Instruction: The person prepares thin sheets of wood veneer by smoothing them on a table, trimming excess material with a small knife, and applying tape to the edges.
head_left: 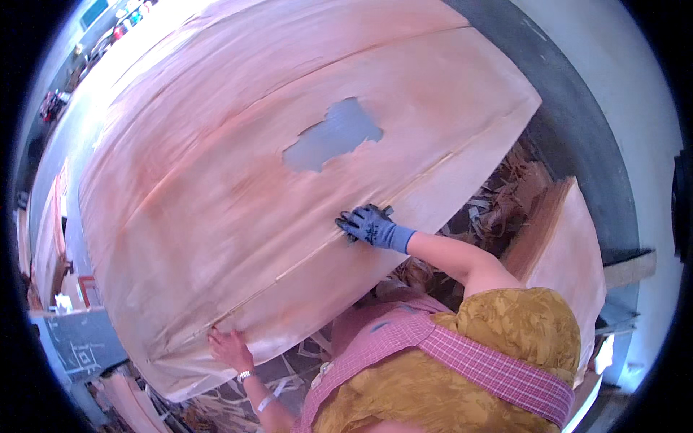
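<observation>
Pink checked apron cloth [382, 343] is draping nearest; beyond, a thin sheet [209, 245] is lying beneath the gloved right hand [369, 225], fingers clamping a dark object [388, 211] along its seam [310, 257], and the bare left hand [232, 350], fingers apart.

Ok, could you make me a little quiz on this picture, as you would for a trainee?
1. Which hand wears the blue glove?
2. True or false: the big sheet is whole, with no hole anywhere.
3. Where is the left hand? a) on the sheet, b) on the scraps, c) on the apron.

Key: 1. The right hand. 2. False: it has a ragged hole. 3. a.
</observation>
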Demonstrator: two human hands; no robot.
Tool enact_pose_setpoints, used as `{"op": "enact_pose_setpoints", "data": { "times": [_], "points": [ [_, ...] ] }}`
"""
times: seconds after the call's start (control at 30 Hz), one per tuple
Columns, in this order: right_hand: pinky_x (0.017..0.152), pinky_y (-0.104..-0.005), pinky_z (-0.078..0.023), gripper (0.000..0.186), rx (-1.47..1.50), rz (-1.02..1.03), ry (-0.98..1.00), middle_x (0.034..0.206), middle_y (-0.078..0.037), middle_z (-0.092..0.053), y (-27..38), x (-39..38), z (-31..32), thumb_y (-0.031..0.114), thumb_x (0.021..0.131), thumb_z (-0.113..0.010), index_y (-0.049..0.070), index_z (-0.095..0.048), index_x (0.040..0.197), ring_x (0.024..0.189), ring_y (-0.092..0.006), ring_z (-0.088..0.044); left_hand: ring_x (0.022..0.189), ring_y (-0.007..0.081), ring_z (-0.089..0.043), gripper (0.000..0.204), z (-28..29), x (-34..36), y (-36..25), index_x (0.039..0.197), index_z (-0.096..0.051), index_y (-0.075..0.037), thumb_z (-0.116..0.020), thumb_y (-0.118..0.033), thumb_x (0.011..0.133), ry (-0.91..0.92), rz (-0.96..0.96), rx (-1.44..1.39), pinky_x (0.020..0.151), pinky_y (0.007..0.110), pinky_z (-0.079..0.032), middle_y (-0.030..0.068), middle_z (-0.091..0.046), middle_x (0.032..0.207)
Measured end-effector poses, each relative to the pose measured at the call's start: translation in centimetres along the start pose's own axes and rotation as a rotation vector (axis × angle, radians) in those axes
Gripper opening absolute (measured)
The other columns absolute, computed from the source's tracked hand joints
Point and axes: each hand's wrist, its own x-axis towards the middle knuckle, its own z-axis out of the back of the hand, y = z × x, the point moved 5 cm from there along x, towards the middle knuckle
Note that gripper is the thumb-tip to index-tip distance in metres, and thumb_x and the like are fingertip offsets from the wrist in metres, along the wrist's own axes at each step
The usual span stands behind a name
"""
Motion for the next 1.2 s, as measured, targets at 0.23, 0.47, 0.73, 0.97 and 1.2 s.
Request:
{"op": "enact_pose_setpoints", "data": {
  "times": [0.23, 0.47, 0.73, 0.97, 1.2],
  "points": [
    [0.099, -0.0498, -0.038, 0.047, 0.234, 0.098, -0.147, 0.129, -0.015, -0.052, 1.3, 1.7, 1.7, 0.032, 0.085, -0.058, 0.007, -0.054, 0.125, 0.115, -0.0332, -0.052, 0.131, 0.0332, -0.039, 0.057, -0.1, -8.4, 3.5, 0.134, -0.048, -0.005, -0.051, -0.045, 0.093, -0.234, 0.142, -0.208, 0.108, 0.046, -0.027, 0.0175, -0.048, 0.138],
    [0.098, -0.0496, -0.036, 0.046, 0.049, 0.054, -0.078, 0.129, -0.016, -0.053, -1.7, -0.3, -0.7, 0.03, 0.091, -0.054, 0.01, -0.05, 0.132, 0.118, -0.0343, -0.049, 0.128, 0.0317, -0.041, 0.051, 2.2, -22.5, -1.9, 0.129, -0.051, -0.009, -0.058, -0.035, 0.086, -0.147, 0.395, -0.302, 0.107, 0.055, -0.025, 0.0169, -0.046, 0.135],
    [0.108, -0.0468, -0.028, 0.048, -0.064, 0.233, -0.144, 0.135, -0.013, -0.049, 9.7, 0.9, 2.3, 0.028, 0.092, -0.054, 0.01, -0.047, 0.136, 0.127, -0.0288, -0.044, 0.125, 0.03, -0.044, 0.048, -4.3, -38.0, 3.2, 0.127, -0.053, -0.011, -0.059, -0.036, 0.085, -0.001, 0.751, -0.51, 0.107, 0.052, -0.028, 0.0132, -0.048, 0.132],
    [0.106, -0.0464, -0.03, 0.047, 0.005, 0.57, -0.129, 0.133, -0.013, -0.051, 31.1, 4.6, 6.3, 0.023, 0.09, -0.056, 0.009, -0.048, 0.134, 0.126, -0.0295, -0.044, 0.119, 0.0297, -0.05, 0.044, -7.1, -44.6, 14.1, 0.121, -0.056, -0.011, -0.06, -0.034, 0.084, -0.107, 0.981, -0.681, 0.1, 0.049, -0.037, 0.0115, -0.052, 0.129],
    [0.092, -0.0477, -0.042, 0.038, 0.271, 0.717, 0.05, 0.124, -0.017, -0.056, 54.1, 7.4, 7.4, 0.022, 0.093, -0.053, 0.008, -0.052, 0.129, 0.114, -0.0348, -0.051, 0.073, 0.0332, -0.064, 0.029, -3.4, -47.4, 29.8, 0.075, -0.064, -0.005, -0.06, -0.032, 0.085, -0.423, 1.172, -0.751, 0.074, 0.045, -0.046, 0.016, -0.064, 0.071]
  ]
}}
